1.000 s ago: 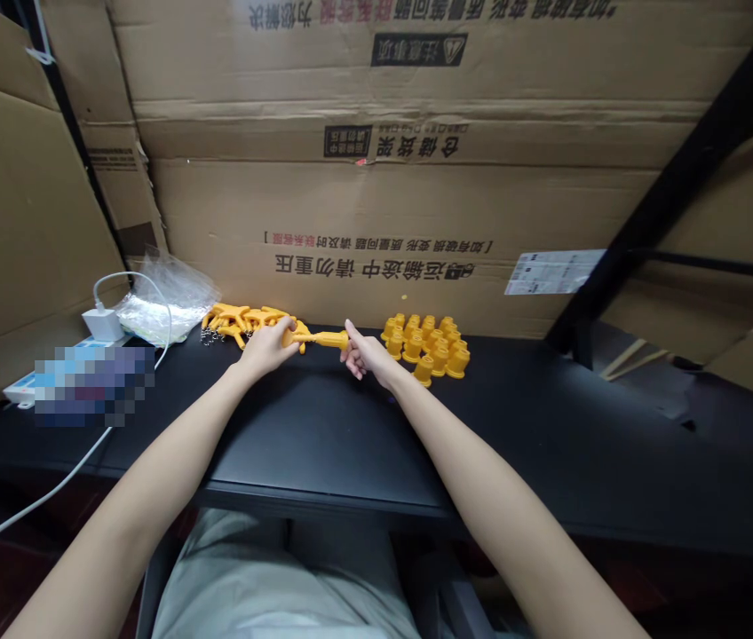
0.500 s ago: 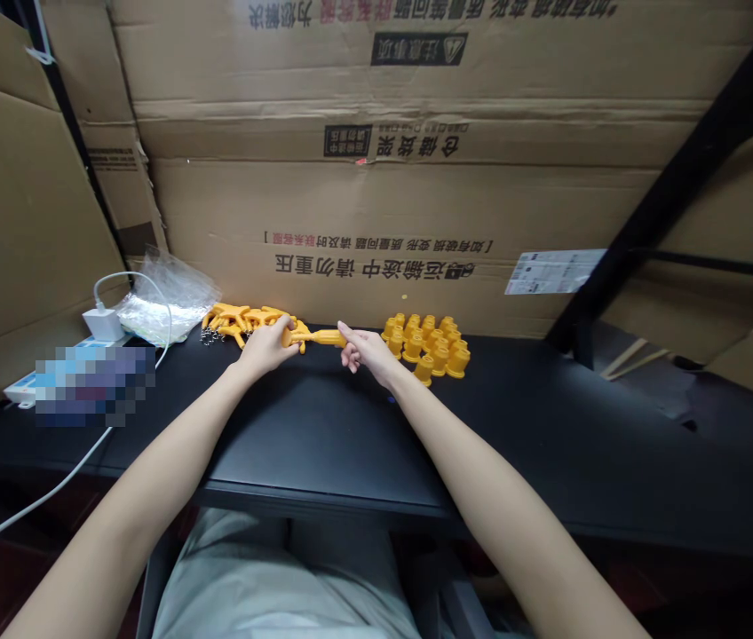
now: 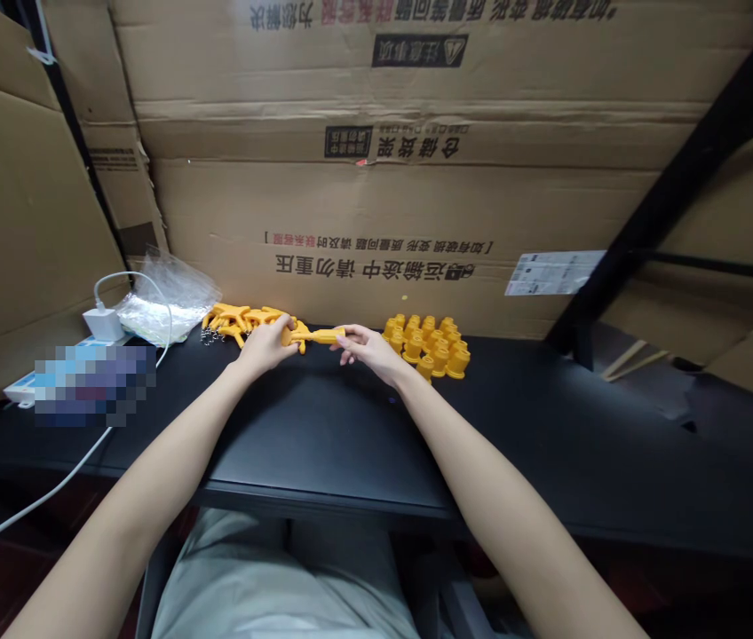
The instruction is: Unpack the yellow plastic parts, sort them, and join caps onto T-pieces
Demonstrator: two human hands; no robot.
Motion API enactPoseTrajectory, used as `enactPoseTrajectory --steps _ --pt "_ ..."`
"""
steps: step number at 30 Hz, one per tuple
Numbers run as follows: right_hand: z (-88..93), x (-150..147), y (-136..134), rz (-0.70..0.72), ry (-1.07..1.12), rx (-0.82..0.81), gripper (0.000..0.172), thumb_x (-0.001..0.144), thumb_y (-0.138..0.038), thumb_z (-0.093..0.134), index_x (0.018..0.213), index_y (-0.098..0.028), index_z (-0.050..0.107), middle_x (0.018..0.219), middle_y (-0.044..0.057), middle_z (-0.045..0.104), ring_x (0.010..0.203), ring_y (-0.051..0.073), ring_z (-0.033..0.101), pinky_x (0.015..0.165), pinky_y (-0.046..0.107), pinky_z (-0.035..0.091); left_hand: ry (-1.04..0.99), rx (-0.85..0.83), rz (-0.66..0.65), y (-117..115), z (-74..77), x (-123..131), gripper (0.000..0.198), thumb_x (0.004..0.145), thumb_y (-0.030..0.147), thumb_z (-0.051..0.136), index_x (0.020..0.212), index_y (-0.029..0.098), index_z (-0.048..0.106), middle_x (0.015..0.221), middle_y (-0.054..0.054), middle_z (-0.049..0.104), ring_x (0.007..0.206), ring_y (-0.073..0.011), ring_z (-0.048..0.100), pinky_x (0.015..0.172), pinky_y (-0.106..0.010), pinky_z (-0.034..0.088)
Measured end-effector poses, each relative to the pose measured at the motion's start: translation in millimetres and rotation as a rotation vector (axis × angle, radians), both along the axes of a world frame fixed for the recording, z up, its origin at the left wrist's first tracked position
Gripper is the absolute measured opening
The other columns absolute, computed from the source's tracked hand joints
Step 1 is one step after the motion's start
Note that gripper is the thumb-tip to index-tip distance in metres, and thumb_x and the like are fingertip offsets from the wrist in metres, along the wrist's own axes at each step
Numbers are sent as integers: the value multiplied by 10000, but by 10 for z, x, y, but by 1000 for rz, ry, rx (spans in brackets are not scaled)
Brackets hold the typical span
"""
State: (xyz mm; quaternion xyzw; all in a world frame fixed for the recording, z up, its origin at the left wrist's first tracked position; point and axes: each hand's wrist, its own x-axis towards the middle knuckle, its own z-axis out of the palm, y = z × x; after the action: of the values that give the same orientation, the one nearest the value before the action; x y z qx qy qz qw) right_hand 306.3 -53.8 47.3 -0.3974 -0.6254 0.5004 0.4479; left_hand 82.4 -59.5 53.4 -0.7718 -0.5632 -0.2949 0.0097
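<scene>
Between my hands a yellow plastic stick-shaped part (image 3: 318, 336) lies level above the black table. My left hand (image 3: 268, 344) is closed around its left end, which the fingers partly hide. At the other end, the thumb and fingers of my right hand (image 3: 367, 350) close on the tip. Behind and left of my left hand is a pile of yellow branched plastic pieces (image 3: 230, 316) with small metal chains (image 3: 212, 336). Just right of my right hand, several yellow cup-shaped pieces (image 3: 439, 358) stand grouped together on the table.
The black table (image 3: 323, 435) backs onto a printed cardboard wall (image 3: 376, 195). At left are a clear plastic bag (image 3: 167, 288), a power strip with a white charger (image 3: 103, 323) and a white cable (image 3: 70, 475). A black metal post (image 3: 669, 177) slants up at right.
My right hand's fingers have shifted their grip at the right end of the yellow part, the index finger now less extended. My left hand has hardly moved.
</scene>
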Motion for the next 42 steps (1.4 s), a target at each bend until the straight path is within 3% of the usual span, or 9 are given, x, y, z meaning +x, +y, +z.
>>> enactPoseTrajectory --steps 4,7,12,16,19,33,42 --pt "-3 -33 -1 -78 -36 -38 482 798 -604 599 707 -131 597 504 25 626 369 75 516 405 189 352 4 13 -16 -27 15 40 303 750 338 645 1023 229 573 796 -17 662 758 -199 617 689 -276 434" --pt "19 -66 -18 -135 -74 -111 589 832 -672 483 644 -124 587 430 33 574 310 73 467 356 195 307 2 25 -30 -39 16 63 304 764 362 631 1027 221 572 794 -25 664 752 -201 619 686 -281 436" --pt "36 -59 -22 -115 -65 -158 542 880 -620 454 800 -113 625 577 70 663 357 95 538 355 197 341 -8 24 -36 -15 -4 37 310 754 376 645 1016 226 577 819 -27 668 779 -207 621 701 -289 442" --pt "-1 -15 11 -40 7 -107 308 895 -392 576 1079 -145 599 875 81 725 528 98 646 467 178 445 -33 13 -33 12 -22 3 302 746 376 658 996 228 579 816 -22 659 778 -204 618 703 -289 442" --pt "-39 14 39 -17 16 -81 294 872 -270 612 1141 -155 583 962 85 717 600 98 667 531 180 478 -46 18 -26 20 -31 -9 300 742 374 662 990 227 580 795 -18 651 760 -200 614 694 -287 438" --pt "-88 7 84 -45 -1 -46 241 880 -316 605 1052 -150 634 822 66 728 586 93 655 538 177 468 -27 38 -22 13 -29 -6 273 768 373 635 991 228 578 750 -3 635 715 -179 603 670 -266 429" --pt "-58 -19 43 -36 74 -113 205 858 -304 636 996 -153 624 761 43 711 564 96 650 529 182 489 2 20 -11 45 -62 -29 287 773 358 612 1033 242 573 808 -16 654 783 -204 621 718 -293 451"
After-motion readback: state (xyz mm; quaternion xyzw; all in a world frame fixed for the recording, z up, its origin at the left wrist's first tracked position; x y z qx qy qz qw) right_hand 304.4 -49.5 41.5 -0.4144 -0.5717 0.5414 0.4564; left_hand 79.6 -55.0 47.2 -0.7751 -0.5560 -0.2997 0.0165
